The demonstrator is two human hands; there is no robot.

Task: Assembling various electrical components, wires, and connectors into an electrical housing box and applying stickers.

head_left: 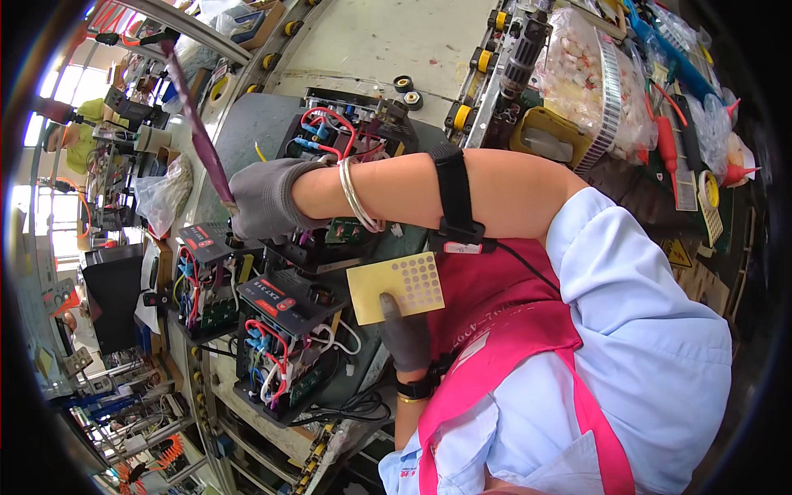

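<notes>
My left hand (404,334), in a dark grey glove, grips a pale yellow sheet of round grey stickers (375,285), its thumb lying on the face. My right hand (271,198), in a grey glove, reaches across and is curled downward over the near edge of a black-topped electronic unit (202,241); its fingertips are mostly hidden, and what they hold I cannot make out. A purple wrapped cord (202,136) slants down to its knuckles. A second black-topped unit (285,301) stands closer, red and white wires showing. Beyond my right forearm is an open unit (351,124) with red cables.
Roller rails with yellow wheels (474,82) run along the bench. A power screwdriver (524,54) hangs at the top. A bag of small parts (577,74) and a yellow bin (549,136) sit at right. Black cables (363,404) lie near the front unit.
</notes>
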